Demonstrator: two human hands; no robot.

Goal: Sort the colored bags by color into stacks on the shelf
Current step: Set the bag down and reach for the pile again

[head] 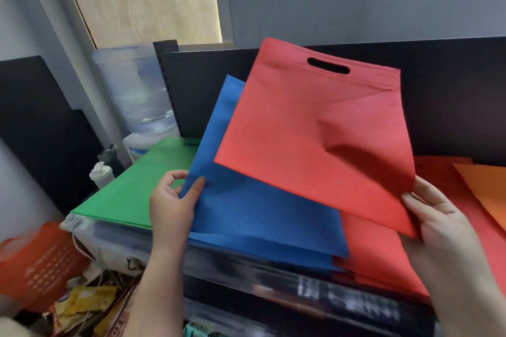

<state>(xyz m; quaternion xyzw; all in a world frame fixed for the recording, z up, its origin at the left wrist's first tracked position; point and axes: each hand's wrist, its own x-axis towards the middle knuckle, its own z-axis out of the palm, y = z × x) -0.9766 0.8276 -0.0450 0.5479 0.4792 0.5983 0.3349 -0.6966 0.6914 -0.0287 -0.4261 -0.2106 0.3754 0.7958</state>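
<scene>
My right hand (435,216) pinches raised red bag (315,128); left hand (172,200) pinches blue bag (246,208) corner; green bag (137,189) lies far left on shelf (273,276).

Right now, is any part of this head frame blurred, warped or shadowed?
Head view: the text on the black shelf front edge is smeared; wide-angle bending tilts the grey wall edges; the lifted red non-woven bag is sharp, with a dark fold shadow near its crease.
</scene>
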